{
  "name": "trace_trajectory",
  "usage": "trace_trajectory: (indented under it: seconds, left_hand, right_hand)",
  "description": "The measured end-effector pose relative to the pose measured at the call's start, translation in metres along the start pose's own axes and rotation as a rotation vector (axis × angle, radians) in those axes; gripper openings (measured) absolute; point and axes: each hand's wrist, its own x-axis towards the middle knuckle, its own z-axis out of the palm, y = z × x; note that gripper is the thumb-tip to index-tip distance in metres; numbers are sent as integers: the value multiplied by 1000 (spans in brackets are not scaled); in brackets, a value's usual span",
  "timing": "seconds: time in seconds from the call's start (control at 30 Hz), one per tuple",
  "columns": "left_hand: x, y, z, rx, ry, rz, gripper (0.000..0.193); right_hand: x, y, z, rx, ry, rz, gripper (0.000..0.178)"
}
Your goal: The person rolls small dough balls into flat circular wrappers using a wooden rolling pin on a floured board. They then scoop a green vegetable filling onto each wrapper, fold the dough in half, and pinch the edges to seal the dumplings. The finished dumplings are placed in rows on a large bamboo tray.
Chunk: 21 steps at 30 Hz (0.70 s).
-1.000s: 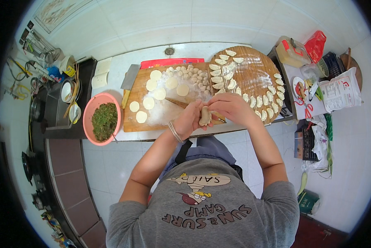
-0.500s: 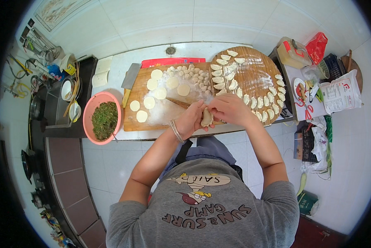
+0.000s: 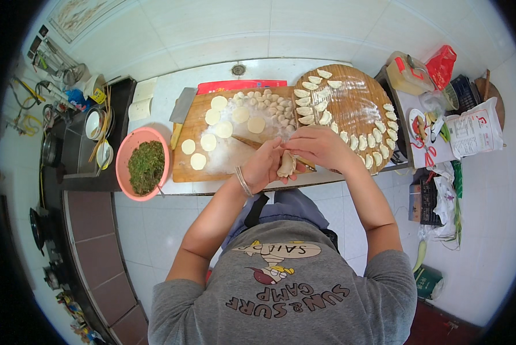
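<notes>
My left hand [image 3: 262,165] holds a folded dumpling [image 3: 287,164] over the front edge of the wooden cutting board [image 3: 182,172]. Closing over the same dumpling from the right, my right hand [image 3: 318,147] has its fingers on the upper edge of the dough; its fingertips are partly hidden. Beneath my hands lies a rolling pin [image 3: 246,141], mostly covered. Thin round wrappers [image 3: 208,142] and several small dough pieces [image 3: 275,104] lie on the floured board. On the round wooden board [image 3: 350,103] to the right, finished dumplings [image 3: 376,135] sit in curved rows.
A pink bowl [image 3: 120,178] of green filling [image 3: 146,167] stands left of the cutting board. A cleaver [image 3: 182,106] rests on the board's left edge. Red scissors [image 3: 426,154] and a white bag [image 3: 474,131] are at the far right. A sink [image 3: 79,144] with bowls is at the left.
My right hand has shifted slightly, its fingers now stretched further over the dumpling. My left hand keeps its hold in nearly the same place.
</notes>
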Motion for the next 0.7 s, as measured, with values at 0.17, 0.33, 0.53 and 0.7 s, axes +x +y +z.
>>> trace_trajectory:
  seconds: [0.17,0.33,0.53,0.7]
  left_hand:
    - [3,-3,-4,-21,26,-13,66]
    - [3,-3,-5,-276,134,118,64]
    - [10,-6,-3,-454,231,275,62]
    - [32,-28,-4,-440,273,189,58]
  right_hand:
    - [2,1,3,-132,-33,-66,13]
    - [6,-20,13,-92,221,195,11]
    - [-16,-40,42,96,413,467,15]
    - [-27,-35,63,234,452,757,25]
